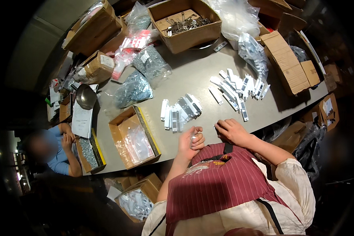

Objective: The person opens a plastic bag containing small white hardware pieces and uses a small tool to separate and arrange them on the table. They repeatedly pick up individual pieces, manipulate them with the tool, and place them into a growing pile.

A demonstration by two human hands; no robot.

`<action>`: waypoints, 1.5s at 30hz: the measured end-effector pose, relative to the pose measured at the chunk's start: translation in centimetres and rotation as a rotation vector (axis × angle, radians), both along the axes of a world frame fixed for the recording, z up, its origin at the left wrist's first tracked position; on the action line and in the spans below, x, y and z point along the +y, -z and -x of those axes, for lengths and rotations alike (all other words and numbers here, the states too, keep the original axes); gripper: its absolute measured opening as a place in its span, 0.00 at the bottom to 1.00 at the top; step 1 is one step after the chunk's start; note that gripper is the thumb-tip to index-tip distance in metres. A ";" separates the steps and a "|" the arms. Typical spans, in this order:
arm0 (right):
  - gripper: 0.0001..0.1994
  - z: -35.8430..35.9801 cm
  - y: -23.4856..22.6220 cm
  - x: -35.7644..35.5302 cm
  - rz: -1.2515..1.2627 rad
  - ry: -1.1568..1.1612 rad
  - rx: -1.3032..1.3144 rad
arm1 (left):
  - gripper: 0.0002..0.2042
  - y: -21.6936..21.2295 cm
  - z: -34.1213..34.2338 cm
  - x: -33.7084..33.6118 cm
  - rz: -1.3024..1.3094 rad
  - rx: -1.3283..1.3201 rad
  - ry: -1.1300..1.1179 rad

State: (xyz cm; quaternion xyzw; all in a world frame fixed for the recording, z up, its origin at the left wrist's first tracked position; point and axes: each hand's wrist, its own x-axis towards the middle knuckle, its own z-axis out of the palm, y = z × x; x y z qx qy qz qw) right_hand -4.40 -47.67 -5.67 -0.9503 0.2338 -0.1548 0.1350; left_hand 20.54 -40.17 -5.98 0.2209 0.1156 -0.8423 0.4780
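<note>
My left hand [191, 142] is closed at the table's front edge, its fingers curled round what looks like a bit of clear plastic. To its right, my right hand [233, 132] rests low over the tabletop with bent fingers. A tiny pale tip shows at those fingertips; the rest is hidden. Just beyond the left hand lies a fanned group of white-and-grey narrow plastic pieces [179, 112]. Farther right is a looser pile of similar white pieces [236, 88], some with dark faces.
A carton of clear bags [158, 148] stands left, near bags of small metal parts [134, 90]. A carton of metal pieces [216, 31] is at the back, another carton [285, 63] at right. A co-worker [61, 145] sits far left beside a box of metal parts [86, 153].
</note>
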 end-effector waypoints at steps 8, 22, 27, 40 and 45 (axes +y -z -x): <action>0.18 2.8 1.5 2.9 0.112 -0.158 -0.031 | 0.14 1.3 -0.3 1.8 -0.151 0.274 -0.083; 0.11 -8.2 -2.6 -0.8 -0.479 0.144 -0.469 | 0.17 -2.1 -0.7 -0.1 -0.178 -0.401 -0.005; 0.20 -10.8 -1.0 -6.6 -0.424 0.384 -0.294 | 0.16 -4.4 -10.3 -1.4 -0.036 -0.343 -0.243; 0.28 -12.8 -1.7 -7.5 -0.665 0.492 -0.048 | 0.11 -5.9 -42.7 -11.5 -0.061 -1.678 0.051; 0.27 -12.7 -1.4 -6.6 -0.655 0.554 -0.149 | 0.17 -7.0 -40.2 -15.0 0.244 -1.272 0.183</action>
